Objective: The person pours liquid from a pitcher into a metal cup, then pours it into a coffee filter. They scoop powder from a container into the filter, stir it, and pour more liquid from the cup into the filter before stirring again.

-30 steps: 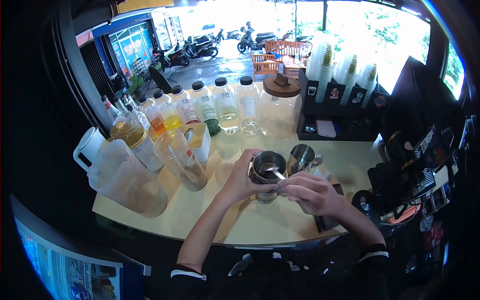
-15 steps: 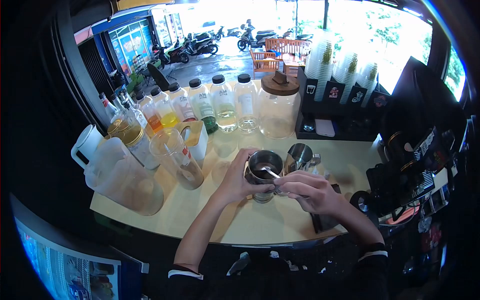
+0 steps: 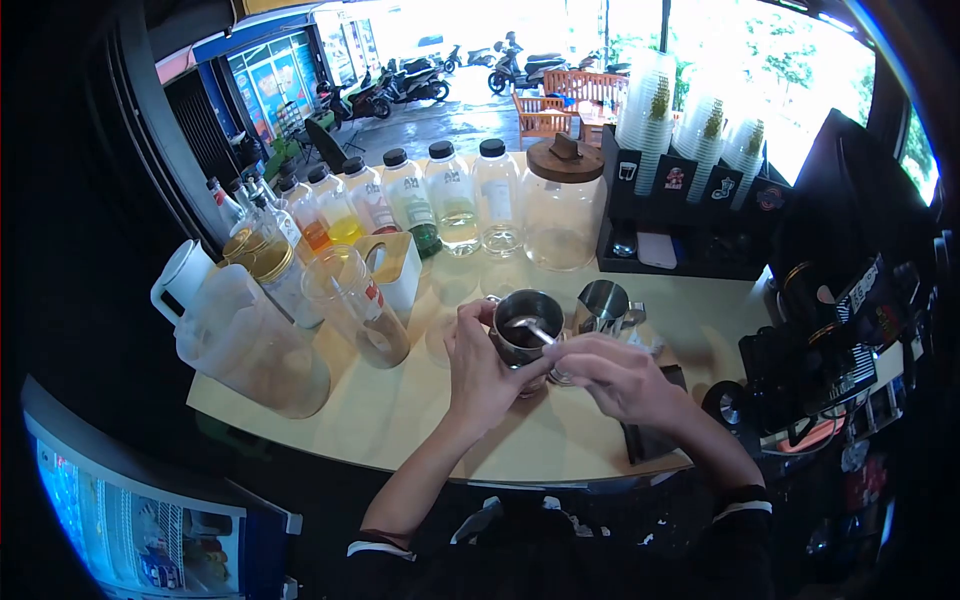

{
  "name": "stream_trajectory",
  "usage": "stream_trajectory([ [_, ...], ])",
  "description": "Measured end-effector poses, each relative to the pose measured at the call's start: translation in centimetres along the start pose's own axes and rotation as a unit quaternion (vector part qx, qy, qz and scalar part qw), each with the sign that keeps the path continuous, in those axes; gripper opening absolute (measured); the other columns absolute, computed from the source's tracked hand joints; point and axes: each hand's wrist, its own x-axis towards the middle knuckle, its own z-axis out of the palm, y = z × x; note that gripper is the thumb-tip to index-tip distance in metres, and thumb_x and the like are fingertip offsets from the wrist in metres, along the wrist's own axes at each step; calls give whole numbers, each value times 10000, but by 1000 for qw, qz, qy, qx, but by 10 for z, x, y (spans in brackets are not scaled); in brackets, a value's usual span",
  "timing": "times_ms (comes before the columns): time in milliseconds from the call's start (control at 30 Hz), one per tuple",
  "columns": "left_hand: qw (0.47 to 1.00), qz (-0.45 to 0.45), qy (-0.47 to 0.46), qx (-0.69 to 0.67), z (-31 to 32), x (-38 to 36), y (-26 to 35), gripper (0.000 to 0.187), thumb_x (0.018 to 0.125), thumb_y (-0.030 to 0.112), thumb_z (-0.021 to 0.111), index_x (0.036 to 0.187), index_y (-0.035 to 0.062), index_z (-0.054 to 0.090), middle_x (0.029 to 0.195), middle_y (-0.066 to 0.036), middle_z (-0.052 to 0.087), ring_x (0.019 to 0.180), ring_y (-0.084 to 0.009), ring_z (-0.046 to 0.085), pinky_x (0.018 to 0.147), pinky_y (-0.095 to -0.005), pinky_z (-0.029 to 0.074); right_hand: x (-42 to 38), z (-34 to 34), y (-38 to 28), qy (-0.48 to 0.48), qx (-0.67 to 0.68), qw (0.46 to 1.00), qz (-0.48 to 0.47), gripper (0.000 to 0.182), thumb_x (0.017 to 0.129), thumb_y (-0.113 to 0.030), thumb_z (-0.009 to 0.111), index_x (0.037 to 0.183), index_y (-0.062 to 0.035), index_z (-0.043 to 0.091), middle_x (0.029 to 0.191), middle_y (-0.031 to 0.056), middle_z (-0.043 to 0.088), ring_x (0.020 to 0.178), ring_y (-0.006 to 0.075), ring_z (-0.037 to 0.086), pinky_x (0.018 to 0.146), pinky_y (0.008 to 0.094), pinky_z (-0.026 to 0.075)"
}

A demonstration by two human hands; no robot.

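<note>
My left hand [image 3: 485, 365] is closed around the side of a stainless steel pitcher [image 3: 528, 302], whose open top faces me above the counter. Dark liquid seems to lie inside it. Between the fingers of my right hand [image 3: 618, 380] is a spoon [image 3: 541, 332], its bowl end down in the pitcher. Just to the right stands a second steel pitcher [image 3: 603, 303], close to my right hand. Something clear, like glass, shows partly below the held pitcher; my hands hide most of it.
On the left of the counter [image 3: 370, 425] stand a plastic jug [image 3: 245, 345] and a tall clear container [image 3: 355, 310]. Several capped bottles [image 3: 457, 205] line the back beside a wooden-lidded jar [image 3: 563, 225]. A black cup holder [image 3: 680, 225] is behind; dark equipment [image 3: 810, 350] is right.
The pitcher has risen slightly and its opening shows more toward me. My left hand has shifted up along its side. The spoon remains inside, its angle steeper. The whole view has shifted a little.
</note>
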Motion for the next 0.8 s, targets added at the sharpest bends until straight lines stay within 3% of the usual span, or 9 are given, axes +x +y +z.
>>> stream_trajectory([
  [133,992,-19,-11,-128,1,7,-14,902,574,337,888,1200,8,329,1115,-166,472,1058,-294,496,937,-424,399,1,-4,-2,-11,18,1000,2,178,818,-46,646,980,-27,574,1006,113,635,866,276,636,715,344,526],
  [200,985,21,-57,-159,-4,12,-25,910,577,278,885,1229,11,308,1164,-175,469,1101,-301,509,944,-409,424,2,-5,1,1,15,998,68,167,827,-50,642,978,-22,577,1007,111,633,870,273,634,720,350,527],
  [367,977,49,-94,-187,-4,12,-35,945,556,262,891,1256,17,304,1199,-187,468,1145,-315,503,976,-416,419,0,-2,1,-2,46,999,-2,198,838,-74,643,1014,-17,570,1036,114,630,888,286,632,731,359,528],
  [433,989,23,-70,-131,0,8,-20,955,539,272,902,1254,23,320,1217,-190,472,1162,-309,499,994,-414,411,2,-2,6,-4,31,999,3,198,837,-74,644,1012,-18,570,1036,115,629,886,285,631,730,358,528],
  [533,985,-23,-65,-155,3,12,-16,964,524,284,911,1249,22,332,1209,-189,487,1159,-298,504,1007,-410,403,2,-1,7,-12,35,999,2,197,833,-71,647,1008,-19,574,1041,117,628,885,285,631,725,353,529],
  [667,980,-13,-79,-182,-3,17,-30,963,535,265,906,1274,42,331,1167,-171,525,1131,-280,527,1021,-403,393,-3,-7,12,-3,53,999,2,194,826,-58,648,1006,-23,584,1052,116,628,875,285,635,718,350,529],
  [800,947,5,-178,-267,-10,29,-46,1007,548,224,892,1356,99,304,1157,-142,560,1140,-261,534,1062,-394,355,2,-7,13,-16,47,999,19,194,823,-54,651,1004,-24,587,1043,113,634,866,280,639,721,353,529],
])
